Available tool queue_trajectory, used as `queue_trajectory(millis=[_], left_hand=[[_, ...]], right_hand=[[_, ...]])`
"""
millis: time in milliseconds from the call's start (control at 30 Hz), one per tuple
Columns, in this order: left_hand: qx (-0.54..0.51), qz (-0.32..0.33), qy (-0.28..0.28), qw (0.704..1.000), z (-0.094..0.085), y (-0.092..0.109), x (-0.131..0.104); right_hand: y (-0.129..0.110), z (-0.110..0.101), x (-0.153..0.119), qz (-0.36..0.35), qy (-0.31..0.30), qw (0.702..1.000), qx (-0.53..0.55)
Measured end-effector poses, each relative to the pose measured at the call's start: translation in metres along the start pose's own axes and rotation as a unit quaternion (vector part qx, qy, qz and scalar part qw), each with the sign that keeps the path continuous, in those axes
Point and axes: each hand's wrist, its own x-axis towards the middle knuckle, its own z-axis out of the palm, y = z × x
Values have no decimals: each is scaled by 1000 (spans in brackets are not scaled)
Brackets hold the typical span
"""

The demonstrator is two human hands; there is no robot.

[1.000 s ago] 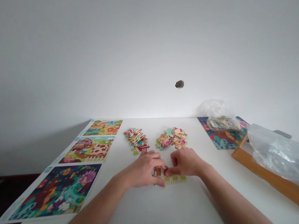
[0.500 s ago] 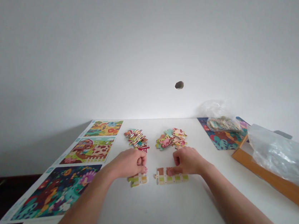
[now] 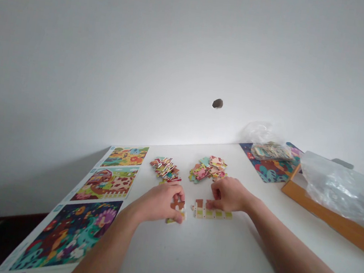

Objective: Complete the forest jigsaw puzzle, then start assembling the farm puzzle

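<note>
Thumb and fingers of my left hand [image 3: 164, 201] grip a puzzle piece [image 3: 178, 206], brown above and yellow-green below, flat on the table; the hand covers part of it. Just right of it, across a small gap, lies a joined strip of puzzle pieces [image 3: 200, 210] with brown, white and green patches. My right hand [image 3: 228, 195] is closed, its thumb and fingertips on the strip's upper edge. Beyond the hands are two heaps of loose pieces, a left heap [image 3: 165, 168] and a right heap [image 3: 209, 169] with pink and teal pieces.
Along the table's left side lies a sheet with printed pictures [image 3: 106, 182]. At the back right, a plastic bag of pieces [image 3: 271, 149] rests on a dark printed picture [image 3: 268, 169]. An orange-brown box [image 3: 324, 215] with clear plastic [image 3: 337, 189] stands at right. The wall [image 3: 177, 66] rises behind.
My left hand has shifted right with its piece, narrowing the gap to the strip, and now grips it from above and below. The strip has turned slightly level under my right hand.
</note>
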Motion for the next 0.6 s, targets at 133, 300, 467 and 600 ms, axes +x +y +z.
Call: queue_trajectory(millis=[133,300,467,600], left_hand=[[-11,9,-2,1000,2,0,1],[-10,14,11,1000,2,-1,-1],[-53,0,15,998,3,0,1],[-72,18,18,997,7,4,4]], right_hand=[[1,6,4,25,83,996,19],[3,8,5,40,107,993,18],[-2,7,5,42,15,999,3],[-4,7,6,41,6,999,3]])
